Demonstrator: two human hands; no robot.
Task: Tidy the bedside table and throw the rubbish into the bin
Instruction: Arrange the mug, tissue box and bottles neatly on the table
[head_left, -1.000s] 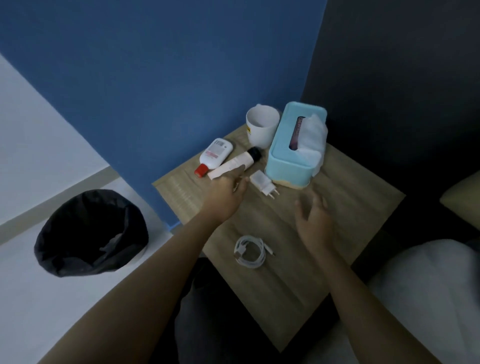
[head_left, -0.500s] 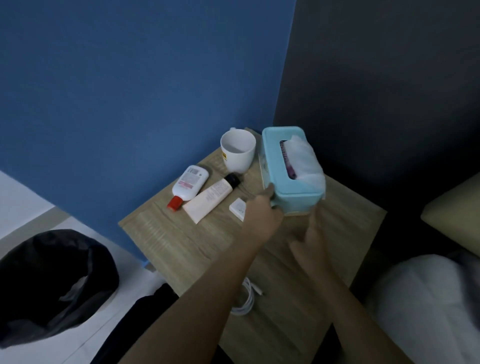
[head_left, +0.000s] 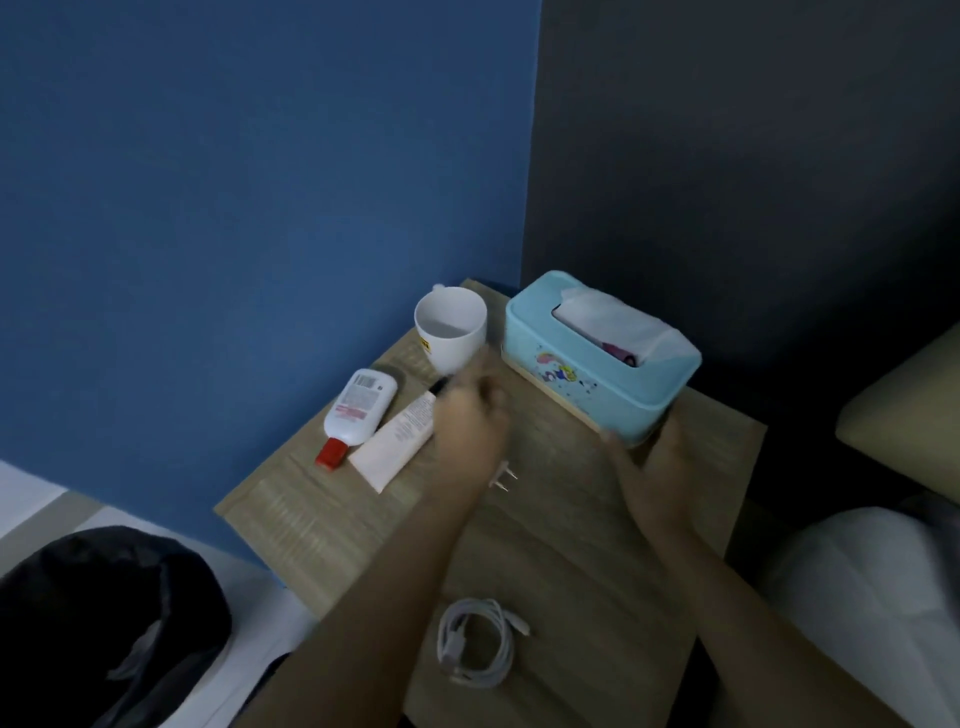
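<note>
Black plastic lines the bin (head_left: 104, 613) on the floor, well left of both hands; I cannot make out what lies in it. On the wooden bedside table (head_left: 311, 519), a red-capped white bottle (head_left: 358, 410) and a white tube (head_left: 397, 447) lie side by side just left of the left hand's (head_left: 467, 431) fingers, with a white mug (head_left: 451, 327) just beyond them. Those fingers are smeared with motion, so I cannot tell whether they are curled or apart. Charger prongs (head_left: 505, 477) poke out beneath that hand, and a coiled white cable (head_left: 475, 642) lies well behind it. The right hand's (head_left: 649, 467) fingers rest loosely apart against the near end of the blue tissue box (head_left: 597, 358). No obvious rubbish shows. I'd judge the tidying is only partway done.
</note>
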